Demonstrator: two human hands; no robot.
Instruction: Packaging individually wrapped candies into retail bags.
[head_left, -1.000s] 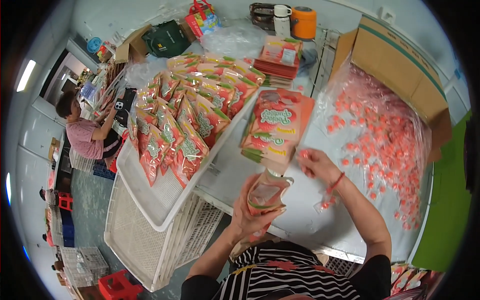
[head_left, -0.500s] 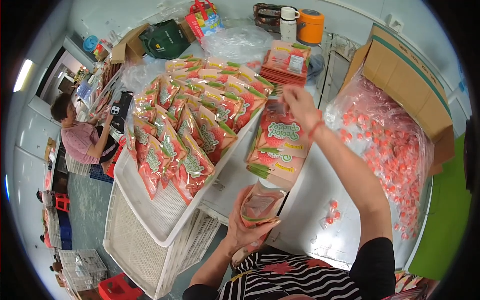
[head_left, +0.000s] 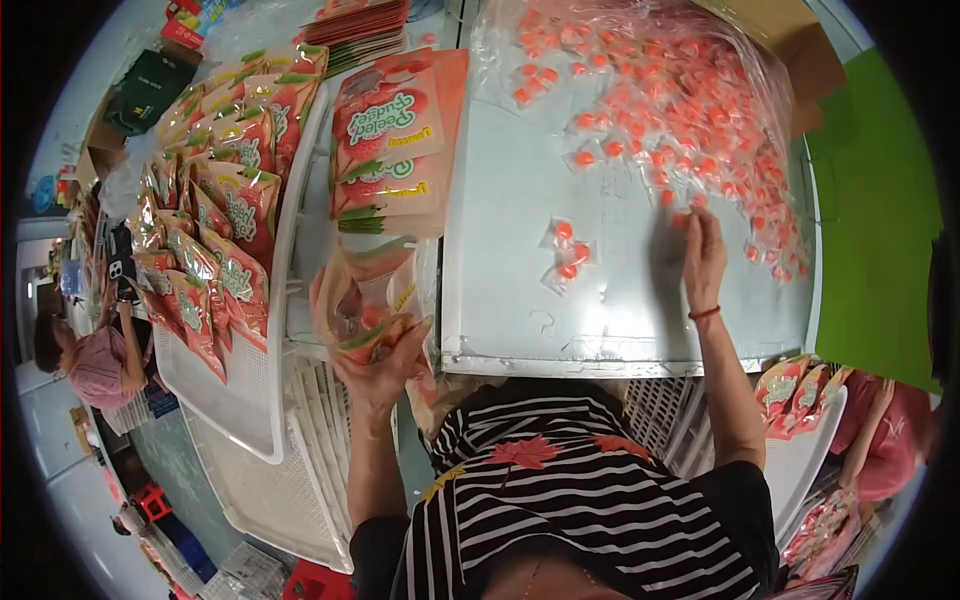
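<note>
My left hand (head_left: 378, 362) grips an open-topped pink and red pouch (head_left: 340, 290) with a clear inside, where a red piece shows. The pouch's mouth is spread wide. Over the white table, my right hand (head_left: 705, 255) has its fingers drawn together at individually wrapped red candies (head_left: 683, 220), with one at the fingertips. A loose group of wrapped candies (head_left: 566, 256) lies left of that hand. The big heap of candies (head_left: 690, 130) spreads beyond it on plastic film. Flat, unfilled pouches (head_left: 390, 150) overlap in a stack just past my left hand.
Filled pouches (head_left: 240, 215) stand crowded in a white tray (head_left: 275, 400) on the left, above more stacked trays. Another pile of flat pouches (head_left: 365, 30) sits farther back. A cardboard box (head_left: 790, 50) borders the heap. Co-workers are at the left and the lower right.
My view has swung right. My right hand has gone from the flat pouch stack to the candies. My left hand still holds the pouch, its mouth now wider.
</note>
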